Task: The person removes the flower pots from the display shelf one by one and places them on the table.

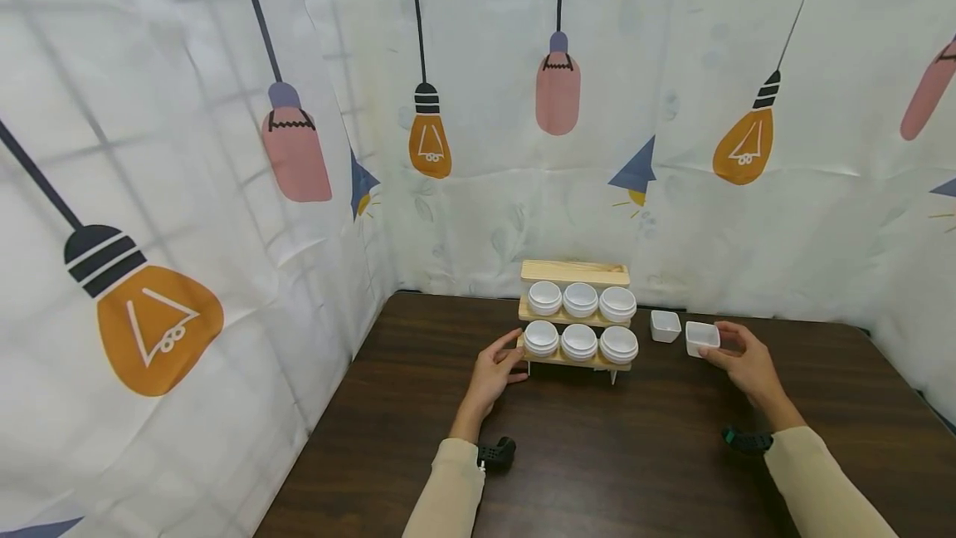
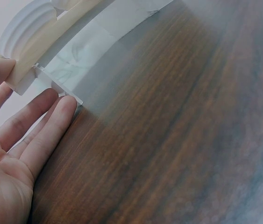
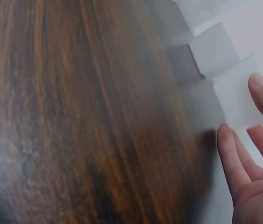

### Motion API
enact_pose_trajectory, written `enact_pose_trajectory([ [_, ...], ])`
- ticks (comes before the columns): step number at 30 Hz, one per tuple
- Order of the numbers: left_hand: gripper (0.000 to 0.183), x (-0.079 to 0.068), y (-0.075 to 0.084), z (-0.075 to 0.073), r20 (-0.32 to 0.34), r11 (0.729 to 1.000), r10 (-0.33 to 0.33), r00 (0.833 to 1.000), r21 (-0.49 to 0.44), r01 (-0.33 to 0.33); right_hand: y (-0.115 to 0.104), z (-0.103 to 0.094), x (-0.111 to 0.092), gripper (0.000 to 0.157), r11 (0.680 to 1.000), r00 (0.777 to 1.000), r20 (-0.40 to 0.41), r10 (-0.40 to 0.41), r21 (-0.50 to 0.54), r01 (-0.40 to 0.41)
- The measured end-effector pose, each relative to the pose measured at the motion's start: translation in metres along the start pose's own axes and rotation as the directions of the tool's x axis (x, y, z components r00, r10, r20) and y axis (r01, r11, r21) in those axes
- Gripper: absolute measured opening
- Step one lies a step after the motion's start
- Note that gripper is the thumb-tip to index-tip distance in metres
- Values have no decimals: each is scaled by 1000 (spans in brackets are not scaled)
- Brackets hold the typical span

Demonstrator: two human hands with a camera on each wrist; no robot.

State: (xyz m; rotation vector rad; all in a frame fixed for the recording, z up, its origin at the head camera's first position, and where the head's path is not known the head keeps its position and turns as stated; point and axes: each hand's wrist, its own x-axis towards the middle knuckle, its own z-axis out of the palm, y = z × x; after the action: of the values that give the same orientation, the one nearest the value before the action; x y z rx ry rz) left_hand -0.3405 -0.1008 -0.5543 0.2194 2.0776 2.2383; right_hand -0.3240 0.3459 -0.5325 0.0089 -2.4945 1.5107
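Observation:
A small wooden tiered rack stands on the dark table, bearing several round white bowls in two rows. My left hand holds the rack's left end. In the left wrist view, the thumb lies against the end of the wooden shelf, and the lower fingers stretch beside a clear leg. To the right of the rack, my right hand grips a small square white dish between thumb and fingers. A second square dish sits just left of it, nearer the rack.
The dark wood-grain table runs back to a pale curtain printed with lamps and bulbs. Another curtain side borders the table's left edge. Black bands are worn on both wrists.

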Motion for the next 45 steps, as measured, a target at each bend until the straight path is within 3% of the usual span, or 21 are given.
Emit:
enact_pose_trajectory([
  [22, 48, -1, 0, 2, 11, 1000, -5, 1000, 4, 5, 12, 0, 6, 70, 998, 998, -40, 50, 37, -48],
  [45, 51, 0, 1, 0, 7, 1000, -14, 1000, 0, 14, 16, 1, 16, 69, 997, 998, -43, 51, -53, -53],
])
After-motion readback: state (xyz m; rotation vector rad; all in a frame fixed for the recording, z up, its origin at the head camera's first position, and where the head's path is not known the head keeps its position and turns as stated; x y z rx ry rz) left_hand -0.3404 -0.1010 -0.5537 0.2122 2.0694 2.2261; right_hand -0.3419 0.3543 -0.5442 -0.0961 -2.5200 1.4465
